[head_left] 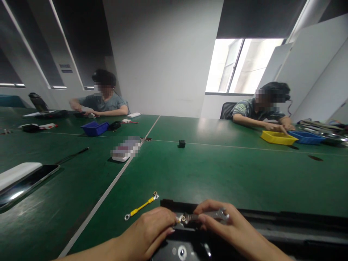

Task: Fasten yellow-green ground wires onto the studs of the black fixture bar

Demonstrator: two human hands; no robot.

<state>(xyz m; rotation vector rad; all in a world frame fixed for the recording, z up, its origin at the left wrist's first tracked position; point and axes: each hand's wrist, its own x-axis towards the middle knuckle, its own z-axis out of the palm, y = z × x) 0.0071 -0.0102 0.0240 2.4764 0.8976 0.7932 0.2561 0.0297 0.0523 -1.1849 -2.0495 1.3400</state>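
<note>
My right hand (pixel 227 222) is closed around a metal wrench (pixel 216 214). The wrench's left end meets a brass-coloured nut (pixel 183 219) on a black metal housing (pixel 274 222). My left hand (pixel 153 230) reaches in from the left, fingers bent together right beside that nut. A bit of yellow shows at its fingertips, but what they pinch is mostly hidden. Left of the housing lies a short yellow cable (pixel 141 207) with a ring terminal at each end. A small loose nut (pixel 155 193) sits by its upper end.
On the green table (pixel 231 174) lie a small black block (pixel 182 144), a white device (pixel 126 149) and a phone (pixel 29 185). Blue (pixel 94 128), yellow (pixel 278 138) and second blue bins (pixel 306 137) stand farther back. Two people sit across the table, hands at work.
</note>
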